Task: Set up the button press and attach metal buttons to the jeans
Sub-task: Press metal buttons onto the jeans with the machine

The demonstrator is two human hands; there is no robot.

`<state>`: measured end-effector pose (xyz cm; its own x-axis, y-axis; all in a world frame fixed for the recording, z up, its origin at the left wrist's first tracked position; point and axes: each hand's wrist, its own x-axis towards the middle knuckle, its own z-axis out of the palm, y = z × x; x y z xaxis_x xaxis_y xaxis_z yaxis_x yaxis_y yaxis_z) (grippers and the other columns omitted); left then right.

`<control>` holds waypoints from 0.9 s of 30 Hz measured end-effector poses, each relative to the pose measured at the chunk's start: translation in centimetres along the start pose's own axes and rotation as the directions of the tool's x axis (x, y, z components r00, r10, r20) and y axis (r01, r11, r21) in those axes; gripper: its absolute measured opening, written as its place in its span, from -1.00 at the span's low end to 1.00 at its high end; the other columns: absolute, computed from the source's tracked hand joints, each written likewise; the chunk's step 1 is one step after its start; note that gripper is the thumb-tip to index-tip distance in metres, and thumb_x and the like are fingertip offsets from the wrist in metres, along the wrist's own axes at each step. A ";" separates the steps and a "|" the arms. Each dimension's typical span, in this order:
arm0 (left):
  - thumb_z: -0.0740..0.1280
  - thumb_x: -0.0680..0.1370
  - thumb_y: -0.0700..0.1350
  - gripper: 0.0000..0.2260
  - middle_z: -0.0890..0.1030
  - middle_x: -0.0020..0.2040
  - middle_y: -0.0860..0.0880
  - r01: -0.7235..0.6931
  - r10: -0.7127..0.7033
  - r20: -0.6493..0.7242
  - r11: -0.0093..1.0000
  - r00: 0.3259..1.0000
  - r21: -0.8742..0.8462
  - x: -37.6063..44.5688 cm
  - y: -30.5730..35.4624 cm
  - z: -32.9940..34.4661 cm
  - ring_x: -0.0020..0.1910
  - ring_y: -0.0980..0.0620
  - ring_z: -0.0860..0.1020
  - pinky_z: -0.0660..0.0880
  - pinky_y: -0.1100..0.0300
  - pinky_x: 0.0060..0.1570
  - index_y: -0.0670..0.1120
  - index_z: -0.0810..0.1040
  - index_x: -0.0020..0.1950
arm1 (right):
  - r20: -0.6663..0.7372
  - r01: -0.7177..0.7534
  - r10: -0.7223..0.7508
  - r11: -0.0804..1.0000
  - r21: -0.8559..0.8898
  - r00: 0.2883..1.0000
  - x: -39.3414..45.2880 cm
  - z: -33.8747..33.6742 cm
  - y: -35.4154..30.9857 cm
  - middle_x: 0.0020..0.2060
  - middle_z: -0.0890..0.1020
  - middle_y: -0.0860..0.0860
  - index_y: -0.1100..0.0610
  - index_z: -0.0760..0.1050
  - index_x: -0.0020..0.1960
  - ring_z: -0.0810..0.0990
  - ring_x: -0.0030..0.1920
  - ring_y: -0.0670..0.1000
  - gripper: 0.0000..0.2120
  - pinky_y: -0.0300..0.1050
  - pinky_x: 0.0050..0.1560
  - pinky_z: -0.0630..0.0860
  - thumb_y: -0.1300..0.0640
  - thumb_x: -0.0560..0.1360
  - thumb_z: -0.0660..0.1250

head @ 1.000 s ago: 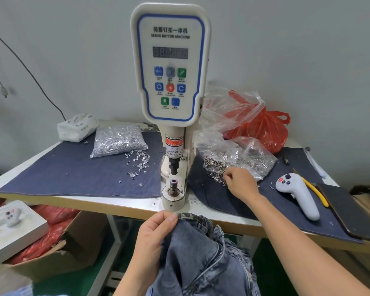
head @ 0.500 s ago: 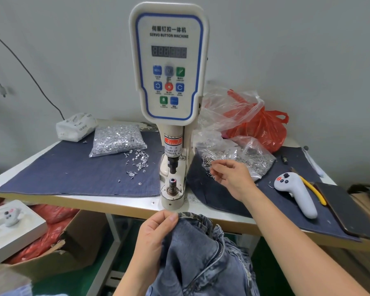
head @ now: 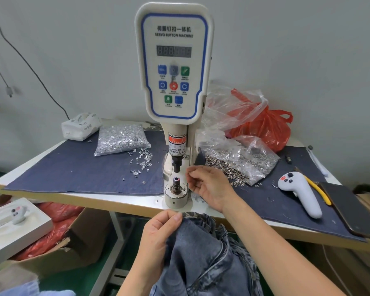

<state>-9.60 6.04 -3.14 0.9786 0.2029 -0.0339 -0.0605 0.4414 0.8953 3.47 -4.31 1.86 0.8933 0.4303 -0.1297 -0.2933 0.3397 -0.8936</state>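
A white table (head: 137,200) is carrying two dark denim mats (head: 77,167) — the button machine (head: 175,133) is standing between them; bags of metal buttons (head: 121,139), a tissue pack (head: 80,126), a grey controller (head: 300,194) and yellow pliers (head: 317,190) are lying on the mats.

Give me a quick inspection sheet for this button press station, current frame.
Surface: table under dark denim cloth.
Job's things: button press; jeans below table edge; bag of tacks; bag of buttons.
Clutter: handheld controller, tissue pack, red bag.
Grippers: left hand grips the jeans; right hand pinches a small metal piece by the die.
Cables: black cable on wall.
Surroundings: cardboard box.
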 end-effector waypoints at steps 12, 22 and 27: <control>0.39 0.33 -0.04 -0.80 0.58 -0.28 -0.20 -0.020 0.020 0.000 0.997 1.000 0.078 -0.1 0.5 0.2 -0.32 -0.02 0.53 0.54 0.23 -0.31 -0.19 0.60 -0.28 | -0.066 -0.054 0.051 0.998 -0.035 0.997 0.7 1.0 0.7 -0.32 0.58 0.10 0.29 0.56 -0.14 0.54 -0.33 -0.07 -0.80 -0.30 -0.27 0.51 0.44 0.50 0.17; 0.37 0.36 -0.08 -0.82 0.54 -0.28 -0.23 -0.024 0.026 -0.016 0.997 1.000 0.076 -0.3 0.4 0.2 -0.30 -0.06 0.48 0.49 0.19 -0.29 -0.21 0.57 -0.28 | -0.082 -0.090 0.091 0.996 0.025 0.992 0.5 1.2 0.6 -0.35 0.56 0.10 0.29 0.54 -0.18 0.52 -0.33 -0.06 -0.80 -0.27 -0.21 0.48 0.46 0.49 0.19; 0.38 0.36 -0.08 -0.84 0.54 -0.29 -0.20 -0.024 0.025 -0.004 0.997 1.000 0.076 -0.3 0.5 0.2 -0.32 -0.03 0.49 0.49 0.19 -0.29 -0.17 0.58 -0.30 | -0.067 -0.095 0.096 0.995 0.019 0.993 0.4 1.2 0.7 -0.35 0.59 0.10 0.29 0.55 -0.18 0.55 -0.32 -0.05 -0.79 -0.26 -0.20 0.51 0.46 0.49 0.19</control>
<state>-9.90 5.99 -2.63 0.9759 0.2177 -0.0136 -0.0694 0.3687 0.9270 3.26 -2.86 1.71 0.8820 0.4036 -0.2434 -0.3832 0.3136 -0.8688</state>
